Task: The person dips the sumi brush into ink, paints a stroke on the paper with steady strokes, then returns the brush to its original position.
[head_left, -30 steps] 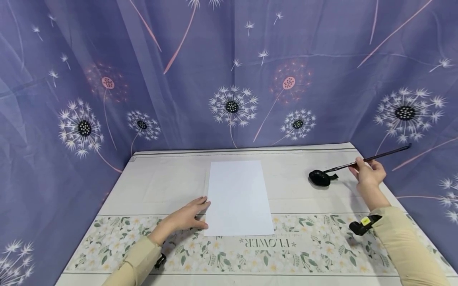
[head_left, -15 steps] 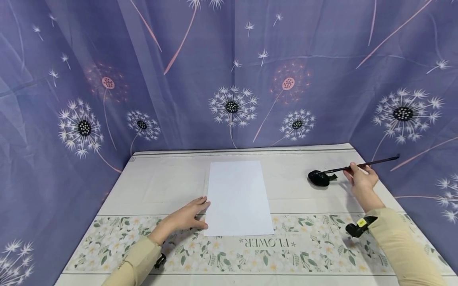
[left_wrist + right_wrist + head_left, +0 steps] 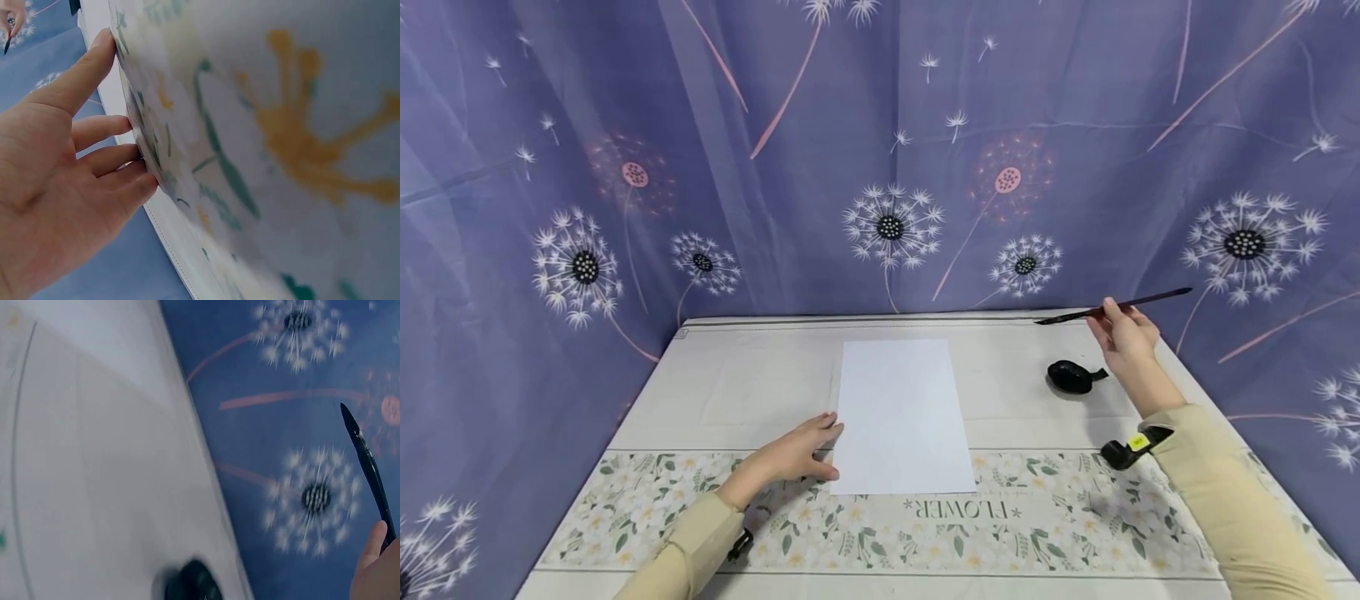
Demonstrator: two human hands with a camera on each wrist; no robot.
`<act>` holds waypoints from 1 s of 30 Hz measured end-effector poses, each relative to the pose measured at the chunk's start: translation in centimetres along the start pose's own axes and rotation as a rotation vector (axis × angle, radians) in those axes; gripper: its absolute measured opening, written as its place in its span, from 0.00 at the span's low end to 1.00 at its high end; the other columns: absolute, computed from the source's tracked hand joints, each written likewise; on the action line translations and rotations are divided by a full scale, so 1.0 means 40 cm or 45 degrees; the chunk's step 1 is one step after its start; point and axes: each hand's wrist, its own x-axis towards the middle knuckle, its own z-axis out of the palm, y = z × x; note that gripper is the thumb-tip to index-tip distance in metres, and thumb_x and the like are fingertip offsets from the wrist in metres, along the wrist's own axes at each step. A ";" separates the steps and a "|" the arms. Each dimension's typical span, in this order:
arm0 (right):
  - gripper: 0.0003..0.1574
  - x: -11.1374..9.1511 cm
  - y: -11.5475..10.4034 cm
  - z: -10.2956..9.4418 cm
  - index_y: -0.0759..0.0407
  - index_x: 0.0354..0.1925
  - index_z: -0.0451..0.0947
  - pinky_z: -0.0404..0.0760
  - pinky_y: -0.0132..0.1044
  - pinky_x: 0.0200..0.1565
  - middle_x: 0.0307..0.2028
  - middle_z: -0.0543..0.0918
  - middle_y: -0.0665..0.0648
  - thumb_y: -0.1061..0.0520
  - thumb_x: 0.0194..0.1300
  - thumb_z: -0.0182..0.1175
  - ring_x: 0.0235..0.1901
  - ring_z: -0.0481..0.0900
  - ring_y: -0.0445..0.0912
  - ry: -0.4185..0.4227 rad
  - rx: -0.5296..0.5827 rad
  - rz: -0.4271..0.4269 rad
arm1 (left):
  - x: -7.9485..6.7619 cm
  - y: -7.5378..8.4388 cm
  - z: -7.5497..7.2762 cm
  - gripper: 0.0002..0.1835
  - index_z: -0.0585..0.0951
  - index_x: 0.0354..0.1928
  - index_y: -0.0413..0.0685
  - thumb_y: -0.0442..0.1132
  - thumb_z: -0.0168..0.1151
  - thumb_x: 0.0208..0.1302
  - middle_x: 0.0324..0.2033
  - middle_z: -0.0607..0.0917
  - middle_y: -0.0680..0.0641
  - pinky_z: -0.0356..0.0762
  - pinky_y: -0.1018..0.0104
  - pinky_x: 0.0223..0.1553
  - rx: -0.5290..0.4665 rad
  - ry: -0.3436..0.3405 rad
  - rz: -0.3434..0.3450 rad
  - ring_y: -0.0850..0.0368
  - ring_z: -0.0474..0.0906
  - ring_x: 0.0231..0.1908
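In the head view my right hand (image 3: 1127,343) pinches a dark ink brush (image 3: 1159,297) in mid-air at the right. The brush's blackened bristles point left and lie above a shiny black, rounded dish-like thing (image 3: 1070,377) with a short tail. The right wrist view shows the pointed tip of the brush (image 3: 369,464) against the curtain, apart from the black thing (image 3: 195,584) below. My left hand (image 3: 793,454) rests at the left edge of a blank white paper sheet (image 3: 898,417), fingers spread. Seen in the left wrist view, the left fingertips (image 3: 105,42) touch the table surface.
A white cloth with a floral band (image 3: 880,546) covers the table (image 3: 760,383). Purple dandelion-print curtains (image 3: 790,242) hang behind and on both sides. A black wrist device (image 3: 1123,454) with a yellow label sits under the right sleeve.
The right hand has lifted the brush off the black thing, moving it up and left, and the brush now hangs in the air. The left hand and the paper stay in place.
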 end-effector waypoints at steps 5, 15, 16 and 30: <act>0.10 -0.030 0.040 0.070 0.60 0.36 0.71 0.87 0.31 0.32 0.22 0.81 0.55 0.63 0.61 0.65 0.21 0.81 0.44 -0.077 -0.017 0.007 | 0.004 0.011 -0.003 0.46 0.63 0.70 0.38 0.52 0.71 0.55 0.74 0.55 0.36 0.57 0.43 0.71 0.035 -0.016 -0.004 0.39 0.49 0.74; 0.15 -0.067 0.128 0.171 0.56 0.44 0.63 0.86 0.27 0.32 0.27 0.81 0.52 0.62 0.65 0.60 0.22 0.80 0.40 -0.168 -0.108 -0.051 | 0.006 0.016 -0.007 0.46 0.65 0.69 0.36 0.53 0.70 0.54 0.73 0.57 0.34 0.57 0.43 0.71 0.088 -0.018 0.000 0.38 0.51 0.74; 0.15 -0.069 0.136 0.176 0.56 0.44 0.63 0.86 0.27 0.32 0.28 0.81 0.52 0.62 0.66 0.60 0.22 0.80 0.40 -0.166 -0.123 -0.056 | 0.006 0.014 -0.006 0.46 0.65 0.69 0.36 0.53 0.70 0.54 0.73 0.57 0.35 0.57 0.43 0.71 0.090 -0.018 0.001 0.38 0.51 0.74; 0.16 -0.081 0.266 0.222 0.56 0.45 0.59 0.86 0.28 0.36 0.32 0.80 0.50 0.64 0.68 0.57 0.24 0.81 0.40 -0.237 -0.215 -0.087 | 0.007 0.015 -0.006 0.46 0.66 0.69 0.36 0.52 0.71 0.53 0.72 0.58 0.34 0.57 0.43 0.71 0.082 -0.011 0.010 0.37 0.52 0.73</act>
